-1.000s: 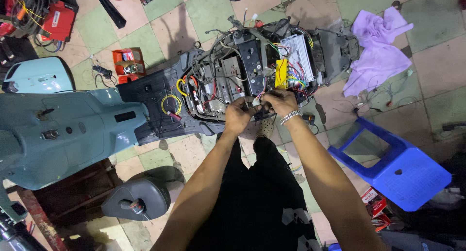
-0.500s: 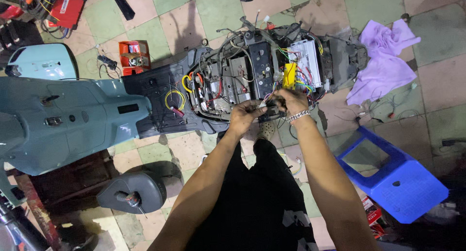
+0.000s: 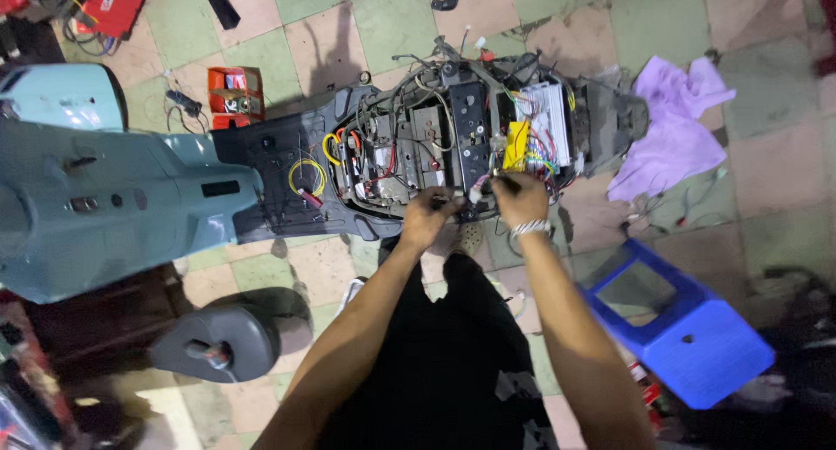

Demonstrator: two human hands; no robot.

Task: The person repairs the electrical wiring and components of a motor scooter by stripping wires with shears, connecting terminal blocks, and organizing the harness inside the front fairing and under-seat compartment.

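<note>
Green and pink floor tiles [image 3: 383,15] were seen beneath an opened scooter frame [image 3: 453,145]; left hand [image 3: 428,219] and right hand [image 3: 520,198] were clenched on its wiring [image 3: 483,189].

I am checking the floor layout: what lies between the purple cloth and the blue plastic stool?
In the head view, between the purple cloth and the blue plastic stool lies tiled floor with a few thin loose wires on it.

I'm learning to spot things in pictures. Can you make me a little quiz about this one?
1. True or false: both hands are at the open scooter frame.
2. Which wrist wears the bracelet?
3. What lies right of the frame: A) purple cloth B) green bucket C) white helmet?

Key
1. True: left hand and right hand touch its wiring.
2. The right.
3. A.
</note>
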